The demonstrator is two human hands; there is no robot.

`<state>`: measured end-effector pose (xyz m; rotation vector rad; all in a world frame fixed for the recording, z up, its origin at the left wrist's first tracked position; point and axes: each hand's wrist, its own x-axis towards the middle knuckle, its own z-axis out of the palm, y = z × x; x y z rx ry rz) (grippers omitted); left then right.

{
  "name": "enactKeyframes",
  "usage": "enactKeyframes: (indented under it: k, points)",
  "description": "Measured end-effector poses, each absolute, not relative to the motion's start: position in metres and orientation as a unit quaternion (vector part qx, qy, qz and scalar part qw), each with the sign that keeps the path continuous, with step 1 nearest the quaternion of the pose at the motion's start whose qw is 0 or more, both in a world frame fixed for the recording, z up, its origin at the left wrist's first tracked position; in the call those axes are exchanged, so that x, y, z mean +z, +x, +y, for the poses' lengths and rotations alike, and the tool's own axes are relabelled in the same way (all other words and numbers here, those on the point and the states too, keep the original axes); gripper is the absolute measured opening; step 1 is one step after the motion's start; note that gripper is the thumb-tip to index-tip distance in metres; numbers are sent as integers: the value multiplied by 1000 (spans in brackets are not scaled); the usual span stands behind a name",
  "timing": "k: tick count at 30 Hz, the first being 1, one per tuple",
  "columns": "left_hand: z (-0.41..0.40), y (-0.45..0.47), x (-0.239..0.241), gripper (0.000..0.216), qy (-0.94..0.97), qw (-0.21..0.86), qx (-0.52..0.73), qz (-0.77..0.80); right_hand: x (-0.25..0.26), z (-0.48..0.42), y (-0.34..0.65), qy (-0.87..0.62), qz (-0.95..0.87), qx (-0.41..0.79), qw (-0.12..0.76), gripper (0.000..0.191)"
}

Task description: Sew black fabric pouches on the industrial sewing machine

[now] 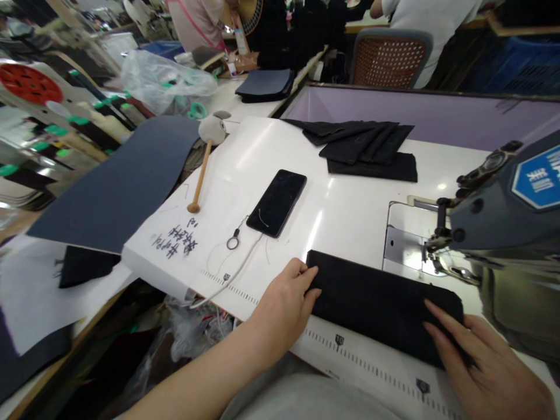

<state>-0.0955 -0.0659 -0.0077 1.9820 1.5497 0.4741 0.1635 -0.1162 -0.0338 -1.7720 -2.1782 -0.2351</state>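
Observation:
A long folded piece of black fabric (371,303) lies flat on the white sewing table, close to its front edge. At its left end, my left hand (286,306) pinches the fabric between thumb and fingers. My right hand (485,361) grips the other end, thumb and forefinger on top and the remaining fingers around the right edge, partly hidden. Just beyond the fabric is the metal needle plate of the sewing machine (503,204). More black fabric pieces (363,143) lie overlapped at the back of the table.
A black phone (277,203) with a ring strap and white cable lies left of centre. Beside it stands a stick-handled toy (205,160). A dark grey sheet (118,181) and thread cones (94,131) are at left. A purple-walled bin (420,116) borders the back; two people sit beyond.

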Motion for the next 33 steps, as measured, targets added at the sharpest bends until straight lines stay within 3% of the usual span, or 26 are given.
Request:
enactKeyframes:
  k: [16,33]
  points:
    - [-61,-94,-5,24,741,296,148,584,-30,-112,161,-609,-771,-94,162,45]
    - [-58,-97,-10,28,771,246,180,560,-27,-110,155,-635,-736,21,235,31]
